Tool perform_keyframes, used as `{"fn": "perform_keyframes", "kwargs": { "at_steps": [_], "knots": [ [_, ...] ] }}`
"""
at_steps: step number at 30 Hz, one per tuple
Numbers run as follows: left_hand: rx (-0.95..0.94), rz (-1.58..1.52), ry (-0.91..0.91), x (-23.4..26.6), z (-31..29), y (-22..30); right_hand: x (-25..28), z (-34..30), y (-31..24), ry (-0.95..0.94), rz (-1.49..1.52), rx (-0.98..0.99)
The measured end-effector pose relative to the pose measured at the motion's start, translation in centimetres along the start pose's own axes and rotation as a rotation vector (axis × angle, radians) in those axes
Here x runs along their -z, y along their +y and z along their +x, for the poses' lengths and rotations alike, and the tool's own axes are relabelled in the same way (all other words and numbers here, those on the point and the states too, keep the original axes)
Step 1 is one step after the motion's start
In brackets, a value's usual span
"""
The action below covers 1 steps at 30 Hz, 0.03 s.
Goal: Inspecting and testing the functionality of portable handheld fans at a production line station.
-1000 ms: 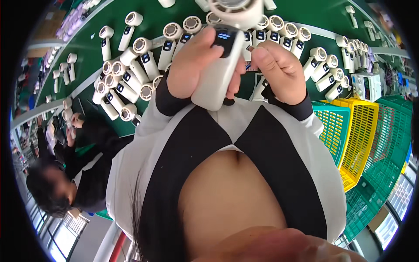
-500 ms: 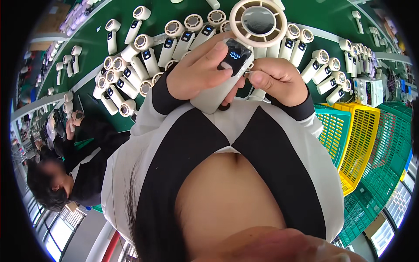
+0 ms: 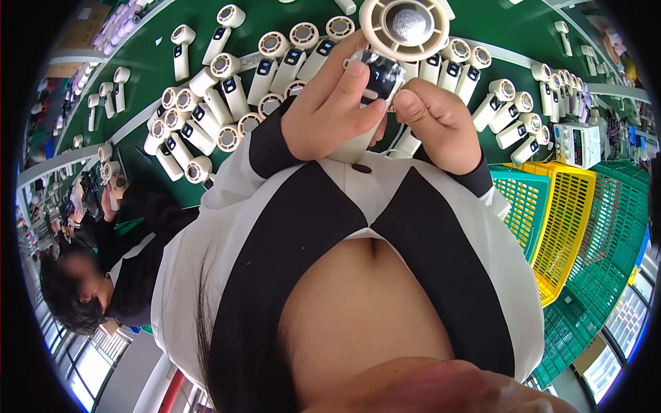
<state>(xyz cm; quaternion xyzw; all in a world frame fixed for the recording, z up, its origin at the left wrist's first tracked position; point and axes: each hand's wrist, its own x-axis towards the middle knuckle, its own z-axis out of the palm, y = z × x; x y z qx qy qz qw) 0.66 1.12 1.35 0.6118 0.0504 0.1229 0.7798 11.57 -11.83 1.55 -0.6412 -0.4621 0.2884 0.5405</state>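
Observation:
A cream handheld fan (image 3: 405,51) is in my left hand (image 3: 320,113), its round grille toward the far side and its handle slanting back to me. My left fingers wrap the handle, with the thumb by the glossy dark display, where a blue sign glows. My right hand (image 3: 444,127) is closed at the right side of the handle, thumb against curled fingers. Whatever the right fingertips pinch is too small to make out. The fan's lower handle is partly hidden by my left hand.
Several similar fans (image 3: 234,96) lie on the green table (image 3: 268,15) left and right of my hands. At right stand a white instrument box (image 3: 578,146), a yellow basket (image 3: 568,227) and a green basket (image 3: 599,268). A co-worker (image 3: 131,275) sits at left.
The fan has tilted and shifted slightly, so less of its lower handle shows. Its display shows a different sign. My right hand stays beside it, turned a little with the thumb higher.

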Motion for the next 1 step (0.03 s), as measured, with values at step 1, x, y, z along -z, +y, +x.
{"fn": "perform_keyframes", "kwargs": {
  "at_steps": [1],
  "knots": [
    [-0.003,-0.025,0.011,-0.02,-0.14,0.05,0.08,0.13,-0.04,0.012,0.005,-0.001]
  ]
}}
